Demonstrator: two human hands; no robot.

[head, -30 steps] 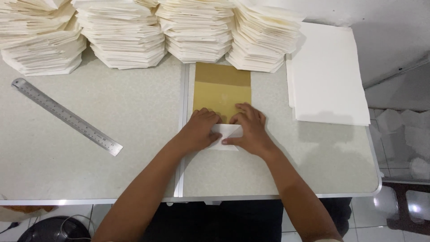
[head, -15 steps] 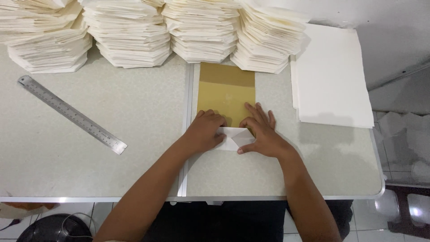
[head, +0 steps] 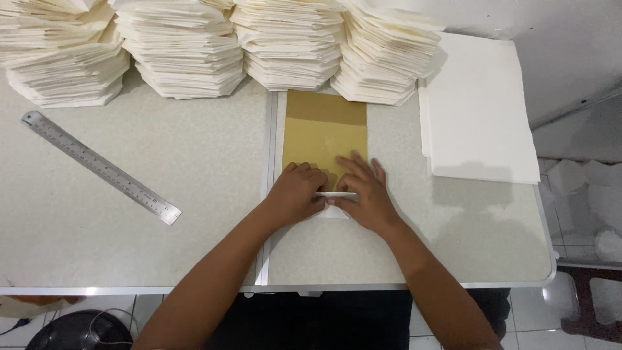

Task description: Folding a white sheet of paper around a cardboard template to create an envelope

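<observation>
Both hands meet over a small white folded paper [head: 337, 196] near the front middle of the desk [head: 194, 162]. Left hand [head: 297, 192] is curled, its fingertips pinching the paper's left edge; right hand [head: 363, 194] lies flat with fingers spread, pressing down on the paper and partly covering it, so only a thin white strip and a lower corner show between the two hands. Just beyond the fingers, a tan rectangular board [head: 324, 133] lies flat, the paper resting on its near end. Off to the left, a metal ruler [head: 100, 166] lies at a slant, well apart from the hands. At the right edge sits a stack of flat white sheets [head: 483, 110]. Farthest back, a row of tall piles of folded white paper [head: 188, 55] runs along the rear of the desk, touching the far end of the board.
</observation>
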